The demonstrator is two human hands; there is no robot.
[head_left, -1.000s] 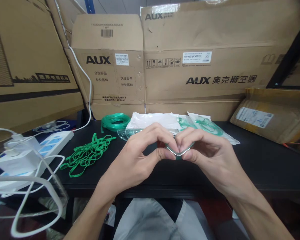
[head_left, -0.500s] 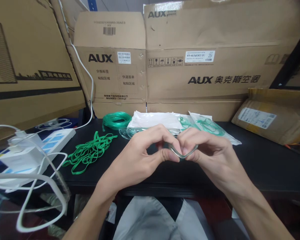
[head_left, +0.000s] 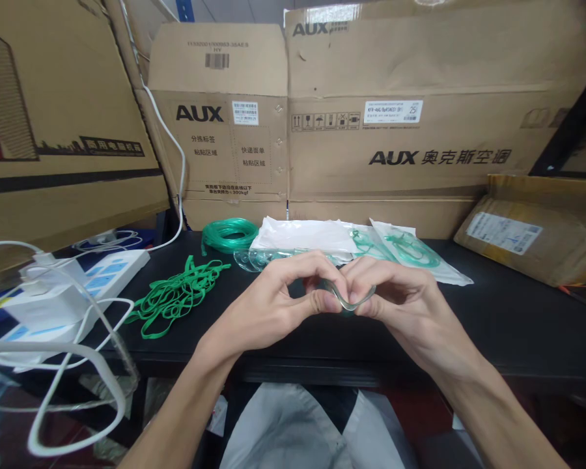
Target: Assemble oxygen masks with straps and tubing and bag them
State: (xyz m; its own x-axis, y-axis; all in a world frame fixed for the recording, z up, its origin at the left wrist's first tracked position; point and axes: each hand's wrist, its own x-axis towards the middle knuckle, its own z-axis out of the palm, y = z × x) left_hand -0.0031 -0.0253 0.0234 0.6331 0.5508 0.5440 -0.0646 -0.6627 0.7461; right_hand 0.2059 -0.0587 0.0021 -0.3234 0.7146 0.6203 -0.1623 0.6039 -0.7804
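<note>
Both bare hands are closed in a mirrored pinch on a thin silvery bent metal strip (head_left: 350, 306), held up over the matte black counter (head_left: 498, 319): the left hand (head_left: 276, 299) grips its nine o'clock arm, the right hand (head_left: 405, 293) its three o'clock arm. Thumbs sit below and forefingers curl above, meeting near the bend, probably so both sides can be pressed evenly. A dark green patch shows under the bend; what it belongs to is hidden. Taking the strip as centre, the tangled flat green straps (head_left: 178, 296) lie toward nine o'clock, the coiled translucent green tubing (head_left: 229, 236) toward ten, white packets (head_left: 305, 234) at eleven, and a clear bag of green tubing (head_left: 413, 251) toward one, perhaps set back to leave working room.
</note>
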